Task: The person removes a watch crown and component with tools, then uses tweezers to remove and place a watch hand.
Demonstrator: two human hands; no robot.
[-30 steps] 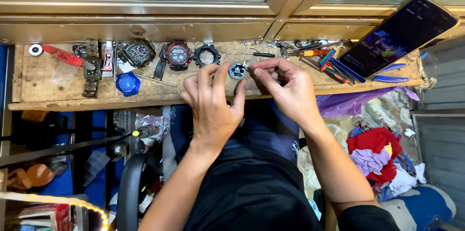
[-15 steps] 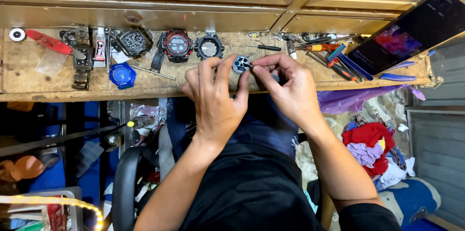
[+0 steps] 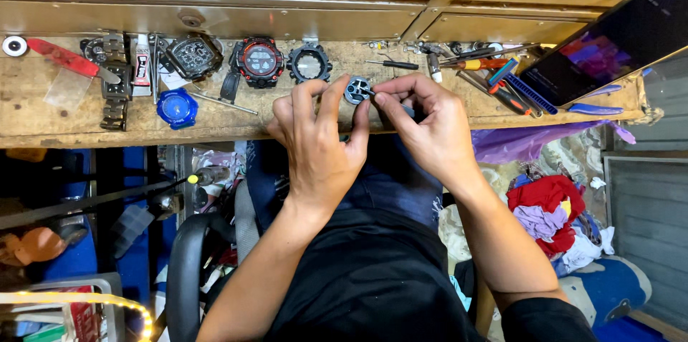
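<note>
- Left hand [image 3: 315,145]: fingers curled up around a small round grey watch part [image 3: 357,89], pinching it at its near and left edges, above the near edge of the wooden bench [image 3: 43,116].
- Right hand [image 3: 428,123]: fingertips pressed together on a thin tool whose tip touches the part's right side; the tool itself is mostly hidden.
- Far of the hands, in a row: black watch case [image 3: 309,64], red-and-black watch [image 3: 259,61], dark watch [image 3: 193,57].
- Left: blue round cap [image 3: 176,107], metal bracelet [image 3: 115,95], red-handled knife [image 3: 64,59].
- Right: screwdrivers [image 3: 476,64], tilted phone [image 3: 609,41].
</note>
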